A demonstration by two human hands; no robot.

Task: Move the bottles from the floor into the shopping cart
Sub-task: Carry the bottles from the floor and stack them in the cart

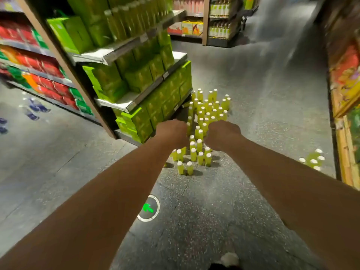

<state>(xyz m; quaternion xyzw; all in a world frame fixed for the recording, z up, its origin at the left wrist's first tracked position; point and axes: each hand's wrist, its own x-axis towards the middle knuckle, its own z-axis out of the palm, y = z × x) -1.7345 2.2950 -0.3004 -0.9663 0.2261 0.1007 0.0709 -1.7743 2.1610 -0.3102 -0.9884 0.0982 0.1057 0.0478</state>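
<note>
— Where do the task's things stand?

— A crowd of yellow-green plastic bottles with white caps (204, 114) stands upright and close together on the speckled grey floor (214, 221). It is just beside the bottom corner of the wood-framed shelf unit (120, 53), which is stacked with bright green cardboard boxes (140, 78).

— Any others?

— A smaller group of the same bottles (314, 160) stands well apart to the right, near the foot of the right-hand shelf of orange and yellow cartons (346, 78). That part is blurred.

— And the hands?

— Both bare arms reach forward, side by side. The left hand (172, 133) and the right hand (224, 134) hover over the middle of the crowd, backs towards the camera. A few bottles show in the gap between them.

— Grasping anything?

— I cannot tell. The fingers of both hands point away and down, hidden behind the backs of the hands. Whether they are clenched, released or round a bottle does not show.

— What else is there?

— A green arrow in a white ring (149, 208) lies on the floor between the forearms, nearer the person. To the left, past the shelf unit, shelves hold red packets (44, 65). Some dark blue bottles (34, 110) stand on the floor before them, blurred. At the far end, shelves carry more pale bottles (219, 30).
</note>
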